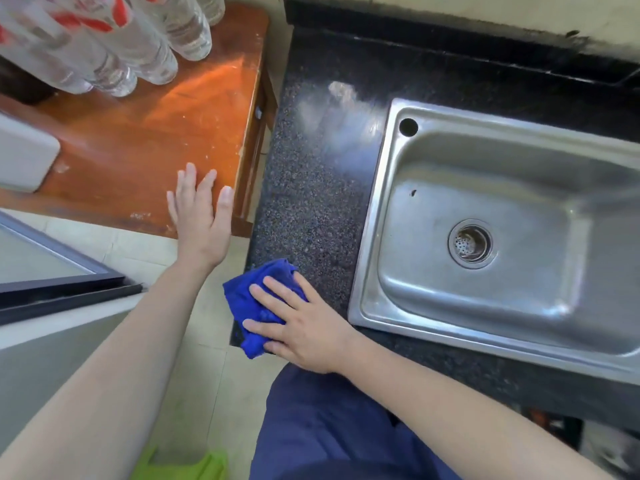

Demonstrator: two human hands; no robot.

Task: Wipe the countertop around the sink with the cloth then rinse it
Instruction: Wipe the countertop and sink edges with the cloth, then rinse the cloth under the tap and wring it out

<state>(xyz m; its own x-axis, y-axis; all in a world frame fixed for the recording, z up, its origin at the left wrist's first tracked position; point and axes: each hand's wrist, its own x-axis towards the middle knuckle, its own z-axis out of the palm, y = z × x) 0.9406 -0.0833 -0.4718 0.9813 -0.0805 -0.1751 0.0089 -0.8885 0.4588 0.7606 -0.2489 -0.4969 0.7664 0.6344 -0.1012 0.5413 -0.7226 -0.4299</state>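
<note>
Head view: a bunched blue microfibre cloth (255, 308) lies on the near left corner of the speckled dark counter (311, 202), partly overhanging its edge, just beside the stainless steel sink (377, 258) but apart from its rim. The right hand (301, 327) lies flat on the cloth, fingers (273, 301) extended and spread rather than curled, pressing it down; this posture suits wiping, since a broad palm keeps the fabric in contact with the stone. The left hand (202, 216) is open and empty, fingers splayed, held over or on the corner of the adjoining orange-brown wooden table (156, 126); contact cannot be confirmed, though the placement suggests bracing. A pale, hazy patch (332, 116) marks the counter at the sink's far left corner and probably remains to be wiped. The basin appears dry, its drain strainer (471, 243) in place; no tap is visible, so rinsing is judged not yet begun. Clear plastic bottles (138, 39) stand on the table's far side.
</note>
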